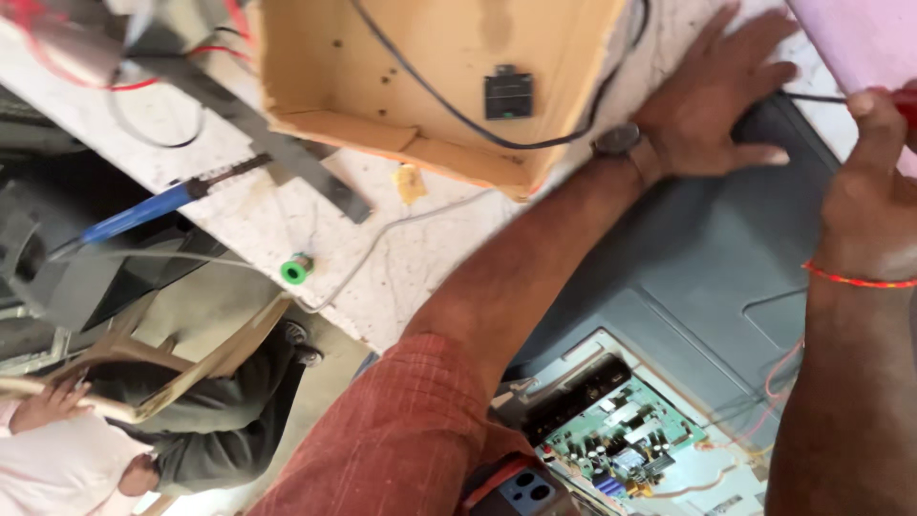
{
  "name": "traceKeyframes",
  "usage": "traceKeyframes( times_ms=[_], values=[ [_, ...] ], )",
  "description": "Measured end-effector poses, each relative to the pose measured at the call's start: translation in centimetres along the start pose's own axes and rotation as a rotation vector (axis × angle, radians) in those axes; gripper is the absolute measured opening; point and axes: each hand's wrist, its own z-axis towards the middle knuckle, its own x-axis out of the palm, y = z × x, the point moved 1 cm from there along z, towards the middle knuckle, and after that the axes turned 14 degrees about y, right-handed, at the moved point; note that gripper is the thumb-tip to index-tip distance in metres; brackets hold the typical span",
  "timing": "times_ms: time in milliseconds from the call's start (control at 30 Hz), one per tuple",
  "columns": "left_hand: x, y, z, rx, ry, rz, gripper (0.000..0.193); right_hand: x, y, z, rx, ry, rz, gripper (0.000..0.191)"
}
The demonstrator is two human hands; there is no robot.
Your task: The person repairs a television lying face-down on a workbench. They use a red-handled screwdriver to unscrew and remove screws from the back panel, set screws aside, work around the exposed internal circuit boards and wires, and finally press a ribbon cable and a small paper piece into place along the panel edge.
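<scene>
My left hand point(716, 100), with a watch on its wrist, lies flat with fingers spread at the top edge of a grey back panel point(688, 248). It holds nothing. At the right edge, my right hand point(869, 191), which has a red thread around the wrist, is closed on a red-handled tool point(907, 103). The tool's thin dark shaft point(812, 96) points toward my left fingers. An opening lower in the panel shows a green circuit board point(621, 440) with thin wires beside it.
A cardboard box point(315, 86) holding a black part point(508, 93) and a cable sits on the white speckled table point(430, 248). A blue-handled tool point(134, 215) and a green cap point(296, 270) lie at left. Another person point(191, 430) sits lower left. A pink sheet point(860, 38) is top right.
</scene>
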Motion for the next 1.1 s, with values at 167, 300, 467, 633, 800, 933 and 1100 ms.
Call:
traceKeyframes(
  times_ms=[167,300,467,633,800,933,1100],
  values=[
    [-3.9,-6.9,-8.9,-0.199,0.120,-0.019,0.047,1.1,0.7,0.0,0.108,-0.048,0.129,0.011],
    [-13.8,-8.3,-19.3,-0.083,-0.019,-0.057,0.025,0.4,-1.0,-0.7,-0.147,0.015,0.044,0.017],
    [-24.1,-0.1,-21.6,-0.421,0.060,0.260,0.015,-1.5,-5.2,-3.2,-0.035,0.060,-0.428,0.015],
    [-24.1,7.9,-17.6,-0.492,0.430,0.359,0.019,-4.6,-3.2,-9.9,0.095,0.103,-0.215,0.026],
    [-23.6,11.3,-16.2,-0.493,0.538,0.381,0.017,-6.8,4.2,-15.9,0.183,0.011,-0.057,0.040],
    [-24.4,12.0,-16.4,-0.500,0.571,0.362,0.016,-7.7,9.2,-18.2,0.199,-0.128,0.038,0.052],
    [-25.2,11.8,-16.3,-0.499,0.614,0.313,0.014,-8.0,14.2,-21.1,0.226,-0.212,0.073,0.067]
  ],
)
